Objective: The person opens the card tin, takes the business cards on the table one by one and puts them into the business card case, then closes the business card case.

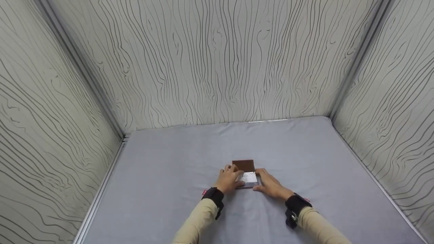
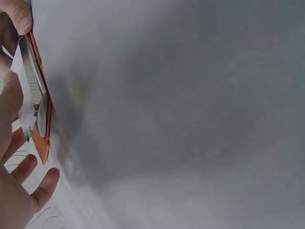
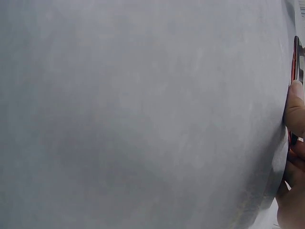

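A brown card case [image 1: 243,165] lies with its flap raised on the grey cloth, its inner side facing up. Over its lower half is a white card [image 1: 250,177] with faint print; in the left wrist view this card [image 2: 24,95] stands tilted off the case. My left hand [image 1: 229,179] pinches the card at its left side, thumb against it, with the other fingers spread. From the right, my right hand [image 1: 271,184] grips the case's edge, its thumb [image 3: 296,107] at the near corner. Part of the case is hidden behind my left fingers.
Grey cloth [image 1: 169,162] covers the table, lightly wrinkled around the hands. Panels with a wood-line pattern [image 1: 217,61] rise at the back and both sides. Metal rails [image 1: 98,195] run along the table's left and right edges.
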`<state>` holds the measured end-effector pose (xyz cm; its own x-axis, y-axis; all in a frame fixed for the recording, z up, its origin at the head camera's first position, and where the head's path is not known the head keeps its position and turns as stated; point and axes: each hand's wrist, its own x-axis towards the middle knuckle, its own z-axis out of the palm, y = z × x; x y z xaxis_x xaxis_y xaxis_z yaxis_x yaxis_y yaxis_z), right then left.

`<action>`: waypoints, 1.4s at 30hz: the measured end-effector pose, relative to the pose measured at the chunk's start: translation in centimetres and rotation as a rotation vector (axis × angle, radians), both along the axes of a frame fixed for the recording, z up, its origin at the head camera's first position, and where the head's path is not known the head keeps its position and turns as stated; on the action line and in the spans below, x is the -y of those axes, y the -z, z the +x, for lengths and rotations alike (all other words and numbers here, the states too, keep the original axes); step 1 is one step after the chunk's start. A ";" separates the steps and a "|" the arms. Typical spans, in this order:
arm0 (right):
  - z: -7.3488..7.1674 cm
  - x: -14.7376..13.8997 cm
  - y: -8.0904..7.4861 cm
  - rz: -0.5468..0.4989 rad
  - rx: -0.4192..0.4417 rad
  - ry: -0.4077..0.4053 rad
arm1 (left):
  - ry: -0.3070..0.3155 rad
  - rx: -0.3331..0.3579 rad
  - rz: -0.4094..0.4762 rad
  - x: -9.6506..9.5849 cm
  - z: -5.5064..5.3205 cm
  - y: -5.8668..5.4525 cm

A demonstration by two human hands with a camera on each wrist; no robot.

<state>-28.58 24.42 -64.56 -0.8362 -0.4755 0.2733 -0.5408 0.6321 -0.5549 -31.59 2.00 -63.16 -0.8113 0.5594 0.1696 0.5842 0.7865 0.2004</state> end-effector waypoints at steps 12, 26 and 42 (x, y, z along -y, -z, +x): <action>0.2 0.1 0.1 -0.001 -0.051 -0.010 | 0.016 0.011 -0.057 0.7 0.9 -0.2; 0.1 0.0 0.2 0.005 0.002 0.019 | 0.022 -0.039 0.042 2.9 0.9 1.3; -0.1 0.0 -0.5 0.056 -0.003 -0.014 | 0.008 -0.072 0.050 3.1 1.5 1.8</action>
